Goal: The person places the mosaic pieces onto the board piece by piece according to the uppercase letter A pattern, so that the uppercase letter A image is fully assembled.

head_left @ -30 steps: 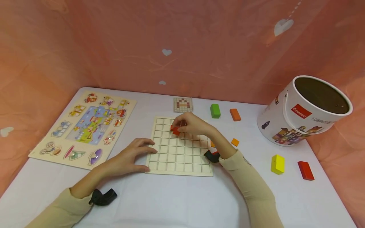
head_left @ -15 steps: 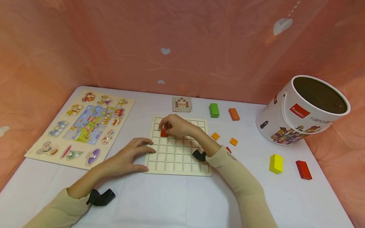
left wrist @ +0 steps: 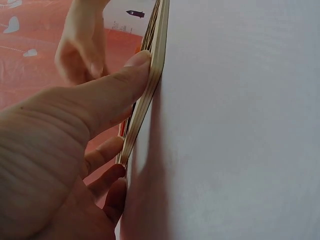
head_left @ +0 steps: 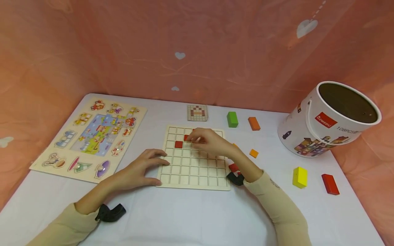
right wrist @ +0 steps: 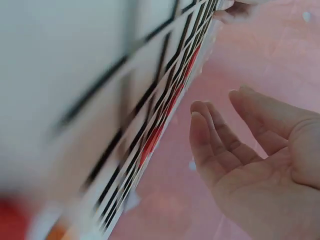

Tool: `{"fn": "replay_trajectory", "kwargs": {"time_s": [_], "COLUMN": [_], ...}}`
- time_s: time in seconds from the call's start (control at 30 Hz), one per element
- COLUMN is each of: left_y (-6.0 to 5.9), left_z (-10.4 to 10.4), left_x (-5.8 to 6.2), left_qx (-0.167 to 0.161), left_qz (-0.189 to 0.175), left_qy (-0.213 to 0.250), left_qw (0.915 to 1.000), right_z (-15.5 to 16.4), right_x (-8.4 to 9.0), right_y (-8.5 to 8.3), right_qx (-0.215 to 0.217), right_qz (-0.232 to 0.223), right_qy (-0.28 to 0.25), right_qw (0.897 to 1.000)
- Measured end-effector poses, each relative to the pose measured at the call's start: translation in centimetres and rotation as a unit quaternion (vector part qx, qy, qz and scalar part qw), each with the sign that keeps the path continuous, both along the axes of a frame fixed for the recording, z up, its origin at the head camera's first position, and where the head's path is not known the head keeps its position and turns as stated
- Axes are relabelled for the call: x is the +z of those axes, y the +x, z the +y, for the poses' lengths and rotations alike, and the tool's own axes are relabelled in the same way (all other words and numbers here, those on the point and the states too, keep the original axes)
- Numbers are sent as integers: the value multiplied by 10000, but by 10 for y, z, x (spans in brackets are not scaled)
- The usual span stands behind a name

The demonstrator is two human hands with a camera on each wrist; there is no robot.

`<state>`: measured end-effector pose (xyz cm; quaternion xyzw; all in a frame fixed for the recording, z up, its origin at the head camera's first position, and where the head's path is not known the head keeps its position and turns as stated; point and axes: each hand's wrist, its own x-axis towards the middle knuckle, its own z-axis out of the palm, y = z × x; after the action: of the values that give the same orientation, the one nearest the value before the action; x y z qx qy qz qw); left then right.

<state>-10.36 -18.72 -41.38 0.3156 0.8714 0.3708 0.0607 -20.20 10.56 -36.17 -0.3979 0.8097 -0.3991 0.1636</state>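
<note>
Red, lying flat in the grid board (head_left: 185,170): one square tile (head_left: 178,144), third row from the board's far edge, second column from its left. Half a second ago, covered by the right hand's fingers; now in plain sight, let go. Judged from that: one more cell filled, no further holding needed there. Stepping diagonally toward the board's far edge: a second tile (head_left: 186,137) just beside the fingertips, then a sliver of red (head_left: 194,130) past the knuckles, mostly hidden.

Right hand (head_left: 210,141): shifted rightward since then, over the board's far half, thumb and fingers parted, nothing grasped. Left hand (head_left: 144,171): unmoved at the board's left edge, fingers loosely extended and touching it, thumb at the near left corner; no clench, seemingly just steadying.

Beyond the board's far edge: a small card (head_left: 197,113) nearby, a green block (head_left: 232,120) and an orange block (head_left: 254,123) farther right. Just off its right edge: a black wrist mount (head_left: 235,178) close to red pieces (head_left: 234,167), and an orange square (head_left: 253,153) farther out; likely the tightest side for a low forearm. Well apart on the right: a bucket (head_left: 323,119). Left of the board: a strip of cloth, then a picture puzzle (head_left: 50,150). Widest room for moving: white cloth (head_left: 172,218) along the board's near edge.
</note>
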Motion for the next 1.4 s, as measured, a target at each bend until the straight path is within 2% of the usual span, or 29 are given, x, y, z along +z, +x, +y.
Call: {"fn": "replay_trajectory", "kwargs": {"time_s": [0.13, 0.27, 0.37, 0.57, 0.87, 1.03, 1.4], "left_y": [0, 1, 1, 2, 1, 1, 1], "left_z": [1, 2, 2, 2, 3, 3, 2], "left_x": [0, 1, 1, 2, 2, 3, 3], "left_qx": [33, 51, 61, 92, 92, 118, 109], "left_qz": [13, 0, -36, -125, -184, -232, -245], "left_qy": [-29, -19, -15, -50, -44, -62, -58], "left_qw": [10000, 10000, 10000, 9999, 9998, 9996, 9996], "right_z": [43, 85, 113, 152, 156, 153, 148], "right_x": [0, -2, -6, -12, -12, -11, -4], "right_y": [14, 27, 34, 41, 43, 44, 43], "right_qx": [-507, -1049, -1163, -1075, -1043, -1184, -1190], "right_qz": [-131, -172, -233, -454, -573, -489, -469], "right_qy": [-16, 305, 593, 950, 1084, 1255, 1354], "right_qw": [9986, 9939, 9912, 9886, 9870, 9838, 9825]}}
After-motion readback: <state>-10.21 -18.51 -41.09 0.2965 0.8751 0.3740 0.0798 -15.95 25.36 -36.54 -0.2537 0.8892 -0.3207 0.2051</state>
